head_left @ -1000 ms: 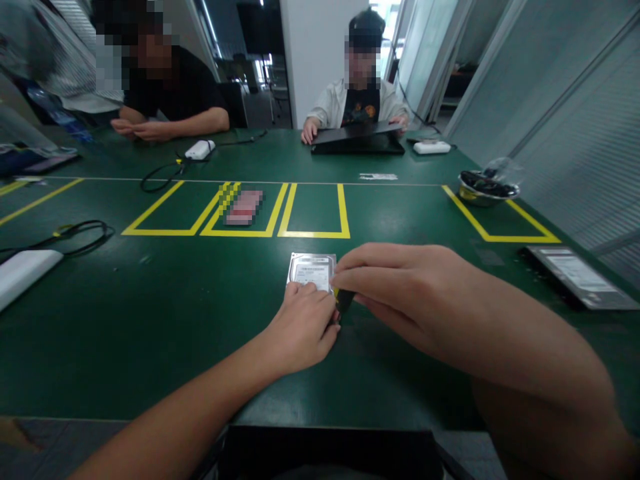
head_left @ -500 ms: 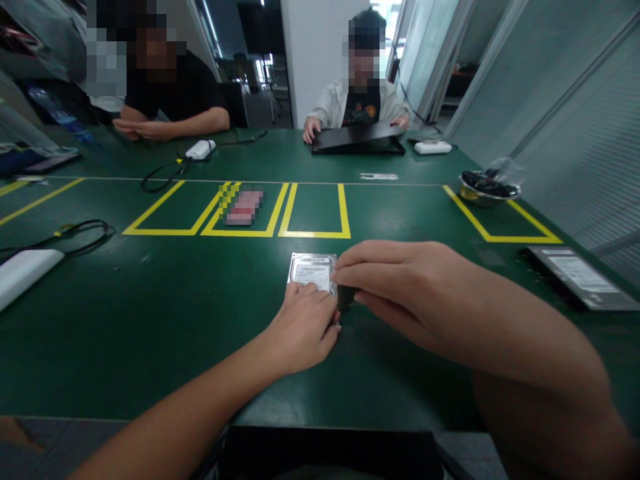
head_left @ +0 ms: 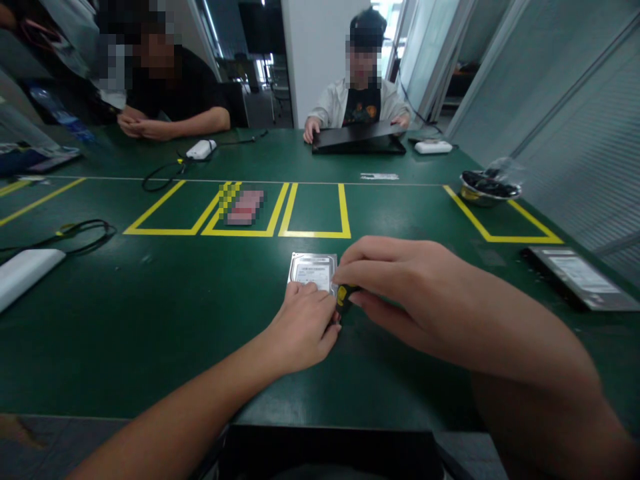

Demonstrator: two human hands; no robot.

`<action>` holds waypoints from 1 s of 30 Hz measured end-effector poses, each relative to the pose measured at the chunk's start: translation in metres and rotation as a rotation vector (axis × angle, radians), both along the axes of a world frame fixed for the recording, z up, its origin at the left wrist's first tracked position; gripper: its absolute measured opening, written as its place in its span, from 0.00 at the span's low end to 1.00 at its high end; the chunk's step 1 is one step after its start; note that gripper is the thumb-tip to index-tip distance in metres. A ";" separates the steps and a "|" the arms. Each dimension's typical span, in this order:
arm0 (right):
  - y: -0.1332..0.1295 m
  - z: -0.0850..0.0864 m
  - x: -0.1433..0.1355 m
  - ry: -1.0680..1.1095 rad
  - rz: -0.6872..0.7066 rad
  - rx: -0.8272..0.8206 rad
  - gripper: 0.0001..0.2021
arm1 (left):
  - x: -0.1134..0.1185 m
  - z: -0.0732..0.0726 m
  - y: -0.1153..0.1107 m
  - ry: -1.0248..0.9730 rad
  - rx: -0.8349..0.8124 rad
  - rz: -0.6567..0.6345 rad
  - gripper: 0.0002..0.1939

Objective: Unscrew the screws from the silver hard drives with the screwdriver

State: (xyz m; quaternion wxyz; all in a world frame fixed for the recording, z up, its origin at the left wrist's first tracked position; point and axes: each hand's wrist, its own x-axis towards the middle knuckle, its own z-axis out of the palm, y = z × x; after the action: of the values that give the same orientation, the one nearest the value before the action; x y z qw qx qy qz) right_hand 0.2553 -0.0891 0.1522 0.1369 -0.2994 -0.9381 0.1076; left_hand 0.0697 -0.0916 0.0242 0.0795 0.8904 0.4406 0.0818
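A silver hard drive (head_left: pixel 314 267) with a white label lies flat on the green table (head_left: pixel 200 320). Over its near part rests my left hand (head_left: pixel 307 327), fingers curled onto it and holding it down. At the drive's right edge, my right hand (head_left: pixel 400 287) grips a black and yellow screwdriver handle (head_left: pixel 344 297) between thumb and fingers. The tool stands roughly upright, and its tip is hidden behind my left fingers.
A larger drive (head_left: pixel 583 277) lies at the right, below a metal bowl (head_left: pixel 490 190) of dark items. Yellow tape marks (head_left: pixel 315 234) cross the table. Two people sit opposite, one holding a black panel (head_left: pixel 357 139). White adapters (head_left: pixel 25 273) and cables lie left.
The screwdriver handle has turned in my right hand, showing its yellow part. My right hand has shifted slightly, while my left hand and the drive have stayed in place.
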 end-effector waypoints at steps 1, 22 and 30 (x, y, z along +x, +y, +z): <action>0.000 0.000 0.000 0.001 0.004 -0.005 0.09 | 0.000 0.000 0.000 0.004 0.000 0.002 0.08; -0.001 0.004 0.000 -0.022 -0.045 -0.040 0.08 | -0.002 0.000 0.000 -0.032 0.003 -0.014 0.08; 0.000 0.000 0.000 -0.009 -0.030 -0.001 0.07 | -0.003 -0.002 0.000 -0.032 -0.008 -0.013 0.08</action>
State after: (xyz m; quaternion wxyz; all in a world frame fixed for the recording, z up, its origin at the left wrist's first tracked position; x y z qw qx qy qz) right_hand 0.2557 -0.0895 0.1525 0.1341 -0.3138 -0.9341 0.1046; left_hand 0.0668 -0.0912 0.0223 0.0909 0.8915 0.4337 0.0936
